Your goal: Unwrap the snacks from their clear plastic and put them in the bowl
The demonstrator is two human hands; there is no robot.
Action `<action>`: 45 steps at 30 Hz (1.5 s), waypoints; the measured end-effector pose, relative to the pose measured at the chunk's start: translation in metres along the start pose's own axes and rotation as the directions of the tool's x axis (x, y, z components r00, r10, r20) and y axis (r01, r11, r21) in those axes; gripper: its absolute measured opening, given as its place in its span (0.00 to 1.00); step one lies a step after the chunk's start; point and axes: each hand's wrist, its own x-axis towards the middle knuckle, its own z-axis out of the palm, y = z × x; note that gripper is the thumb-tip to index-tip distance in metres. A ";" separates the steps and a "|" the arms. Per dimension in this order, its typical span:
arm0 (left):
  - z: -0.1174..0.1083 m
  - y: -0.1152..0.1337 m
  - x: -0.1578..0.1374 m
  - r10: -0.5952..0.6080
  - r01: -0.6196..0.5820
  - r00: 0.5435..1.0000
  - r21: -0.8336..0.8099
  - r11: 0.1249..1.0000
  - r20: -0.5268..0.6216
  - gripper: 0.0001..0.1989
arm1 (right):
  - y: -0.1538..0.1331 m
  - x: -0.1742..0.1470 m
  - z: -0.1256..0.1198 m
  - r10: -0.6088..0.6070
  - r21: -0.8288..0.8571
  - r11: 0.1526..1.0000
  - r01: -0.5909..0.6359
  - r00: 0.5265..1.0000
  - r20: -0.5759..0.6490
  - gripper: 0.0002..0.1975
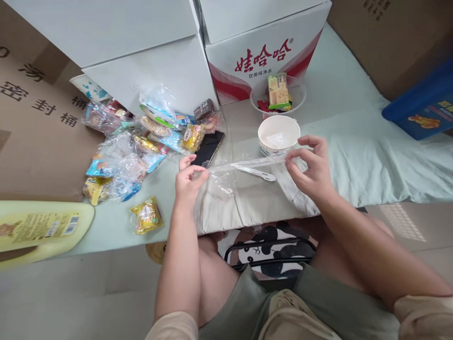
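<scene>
Two hands stretch a clear plastic bag over the desk.

Our left hand [189, 182] and right hand [311, 165] are apart, each pinched on an end of the clear plastic bag [226, 182], taut between them before the white paper bowl [278, 134]. Thin, limp, slippery film: edges grip best. Possibly a white spoon [256, 172] lies inside.

To the left of the left hand [189, 182], the way is blocked by a pile of snack packets [141, 141] and a dark phone [208, 147] just beside the fingers. In front, the white bowl [278, 135] and the clear bowl w/ snacks [278, 97] stand near the right hand [311, 167], and the boxes [269, 47] close the back. To the right, the pale cloth [371, 151] lies bare up to the blue box [421, 106].
</scene>
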 end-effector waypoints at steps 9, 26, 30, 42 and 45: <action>-0.001 0.028 -0.004 -0.224 0.295 0.951 -0.396 0.870 0.215 0.20 | -0.012 -0.002 -0.011 0.247 0.495 0.717 -0.490 0.843 0.477 0.12; 0.033 0.030 -0.011 -0.553 0.673 0.575 0.036 0.739 0.602 0.19 | -0.013 -0.009 0.015 0.055 0.370 0.501 -0.782 0.456 0.888 0.23; 0.036 0.030 -0.011 -0.514 0.650 0.612 -0.012 0.760 0.601 0.17 | -0.020 -0.015 0.021 -0.051 0.321 0.545 -0.775 0.352 0.935 0.35; 0.025 0.023 -0.004 -0.484 0.684 0.657 -0.189 0.704 0.577 0.29 | -0.018 -0.011 0.021 0.225 0.371 0.579 -0.726 0.580 0.783 0.21; 0.023 0.025 -0.002 -0.465 0.637 0.737 -0.273 0.721 0.491 0.25 | -0.021 -0.013 0.019 0.147 0.318 0.565 -0.762 0.472 0.869 0.18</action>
